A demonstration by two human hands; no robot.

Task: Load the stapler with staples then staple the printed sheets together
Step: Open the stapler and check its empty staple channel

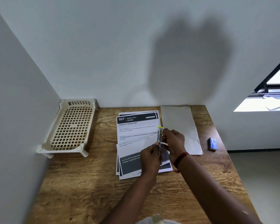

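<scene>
A small metal stapler (159,136) with a yellow-green tip is held upright above the printed sheets (133,133). My left hand (150,157) grips its lower end. My right hand (174,140) holds its upper part, and its fingers pinch a thin pale strip, which looks like staples, beside the stapler. The printed sheets lie loosely stacked and fanned on the wooden table (87,183), partly hidden by both hands. A small blue staple box (212,143) lies near the table's right edge.
A blank white sheet (179,125) lies right of the stack. A cream plastic lattice rack (71,126) stands in the back left corner against the walls. The table's right edge drops off to the floor.
</scene>
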